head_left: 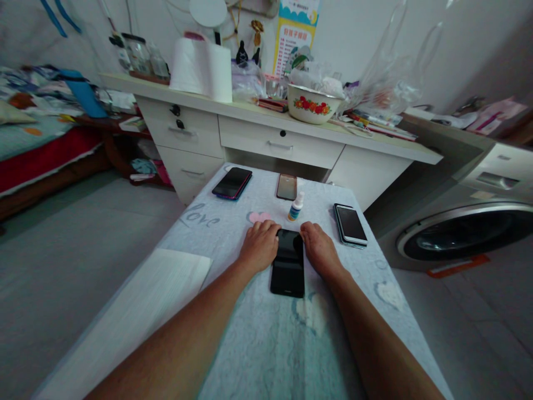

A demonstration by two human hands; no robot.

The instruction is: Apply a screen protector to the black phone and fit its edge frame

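A black smartphone [288, 266] lies screen up on the cloth-covered table in front of me. My left hand [260, 244] has its fingers closed at the phone's upper left edge. At the upper right corner, my right hand [320, 245] grips the other side, fingers curled. Just beyond the phone stands a small spray bottle [296, 207] with a white cap and a coloured label. Farther back lies a phone case [287, 187]. Dark phones in a stack [233, 183] rest at the far left, and a white-framed phone [351, 223] tops another stack at the right.
A white cloth or paper sheet [166, 283] lies along the table's left side. Behind stands a white desk [258, 145] with drawers, holding a paper roll [219, 72] and a floral bowl [314, 104]. A washing machine [474, 200] is to the right, a bed [41, 139] to the left.
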